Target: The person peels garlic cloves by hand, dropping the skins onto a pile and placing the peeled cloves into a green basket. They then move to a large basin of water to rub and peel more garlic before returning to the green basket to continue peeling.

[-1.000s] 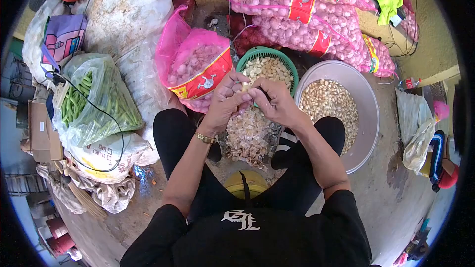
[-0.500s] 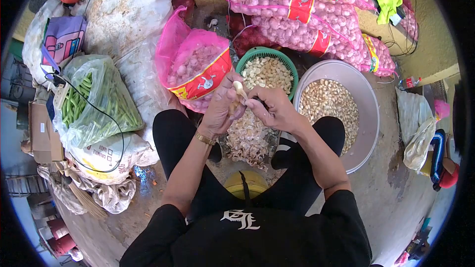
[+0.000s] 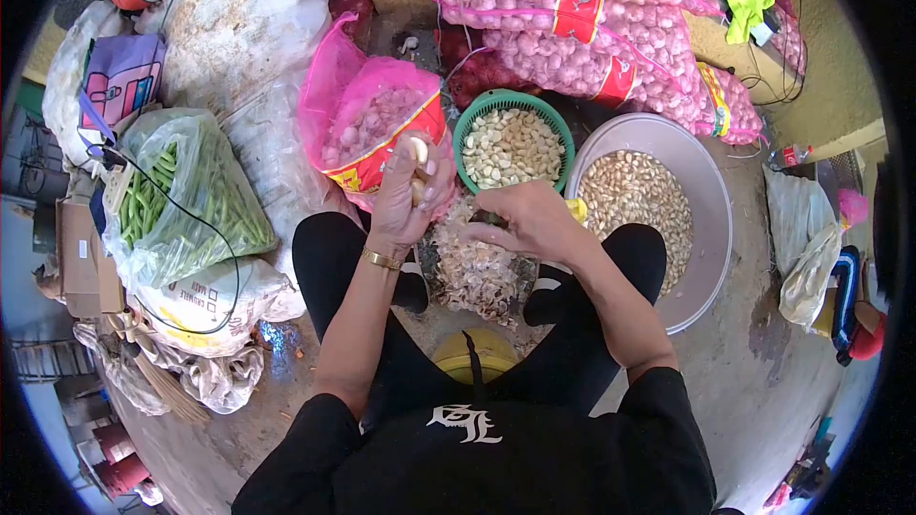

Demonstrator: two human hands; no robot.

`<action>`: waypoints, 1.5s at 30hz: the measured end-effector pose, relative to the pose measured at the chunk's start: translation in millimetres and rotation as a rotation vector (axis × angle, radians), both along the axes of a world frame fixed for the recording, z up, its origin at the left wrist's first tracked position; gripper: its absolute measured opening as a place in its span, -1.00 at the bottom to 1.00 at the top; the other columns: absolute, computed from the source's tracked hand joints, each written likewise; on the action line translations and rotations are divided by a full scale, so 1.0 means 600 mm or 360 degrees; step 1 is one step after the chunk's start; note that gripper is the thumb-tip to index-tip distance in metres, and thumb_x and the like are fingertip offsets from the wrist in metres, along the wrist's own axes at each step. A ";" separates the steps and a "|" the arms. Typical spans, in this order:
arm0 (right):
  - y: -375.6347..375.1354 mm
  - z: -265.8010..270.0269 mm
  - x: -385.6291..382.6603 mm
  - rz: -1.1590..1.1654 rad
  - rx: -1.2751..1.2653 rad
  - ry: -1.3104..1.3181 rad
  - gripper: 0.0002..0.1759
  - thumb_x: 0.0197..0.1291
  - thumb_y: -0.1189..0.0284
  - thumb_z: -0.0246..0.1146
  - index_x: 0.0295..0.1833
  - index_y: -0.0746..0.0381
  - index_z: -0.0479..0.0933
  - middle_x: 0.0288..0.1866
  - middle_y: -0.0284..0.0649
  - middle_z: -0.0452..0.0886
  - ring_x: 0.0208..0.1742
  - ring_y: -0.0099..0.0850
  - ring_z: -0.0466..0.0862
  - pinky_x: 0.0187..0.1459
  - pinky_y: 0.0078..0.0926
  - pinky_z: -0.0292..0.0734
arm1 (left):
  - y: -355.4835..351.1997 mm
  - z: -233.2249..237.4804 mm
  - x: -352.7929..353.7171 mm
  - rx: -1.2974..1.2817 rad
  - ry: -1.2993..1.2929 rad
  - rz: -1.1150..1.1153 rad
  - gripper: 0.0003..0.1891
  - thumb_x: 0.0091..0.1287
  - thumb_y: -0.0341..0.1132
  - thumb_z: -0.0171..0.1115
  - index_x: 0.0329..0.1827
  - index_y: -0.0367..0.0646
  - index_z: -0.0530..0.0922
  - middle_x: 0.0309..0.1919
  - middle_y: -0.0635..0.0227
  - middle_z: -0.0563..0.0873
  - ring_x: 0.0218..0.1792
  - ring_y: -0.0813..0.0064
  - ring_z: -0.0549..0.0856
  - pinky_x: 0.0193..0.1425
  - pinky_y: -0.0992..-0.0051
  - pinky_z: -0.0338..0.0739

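My left hand [image 3: 412, 193] is closed on garlic cloves, a pale one showing at the fingertips beside the pink mesh bag of garlic [image 3: 377, 124]. To its right, my right hand [image 3: 520, 219] is closed around a small knife whose yellow handle end [image 3: 576, 210] sticks out past the palm; the blade is mostly hidden. Below both hands lies a heap of garlic skins [image 3: 482, 272]. Peeled cloves fill the green basket [image 3: 460, 124] just beyond the hands. Unpeeled cloves [image 3: 634, 200] lie in the large pale basin [image 3: 708, 257] at the right.
Pink mesh sacks of garlic [image 3: 592, 38] are stacked at the back. At the left stand a clear bag of green pods [image 3: 196, 191], a large white sack [image 3: 248, 19] and a printed sack [image 3: 219, 305]. A yellow stool [image 3: 472, 353] shows between my legs.
My hands have moved apart. The left one has shifted left and tipped its clove upright; the right one has moved down, and the knife's yellow handle end now shows.
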State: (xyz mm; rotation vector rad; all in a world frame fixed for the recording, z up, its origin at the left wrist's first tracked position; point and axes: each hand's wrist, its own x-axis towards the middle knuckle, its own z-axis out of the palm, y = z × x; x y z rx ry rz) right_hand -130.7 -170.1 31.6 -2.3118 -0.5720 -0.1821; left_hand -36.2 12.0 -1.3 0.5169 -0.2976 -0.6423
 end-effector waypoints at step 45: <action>0.019 0.003 0.025 -0.0494 0.0881 -0.0128 -0.84 0.15 0.69 0.27 -0.13 0.32 0.58 -0.23 -0.25 0.68 -0.23 -0.55 0.61 -0.17 -0.60 0.47 | -0.019 0.003 -0.033 0.0697 -0.0738 0.0672 -0.74 0.18 -0.63 0.36 -0.07 -0.24 0.63 -0.24 0.41 0.70 -0.41 0.80 0.53 -0.37 0.71 0.42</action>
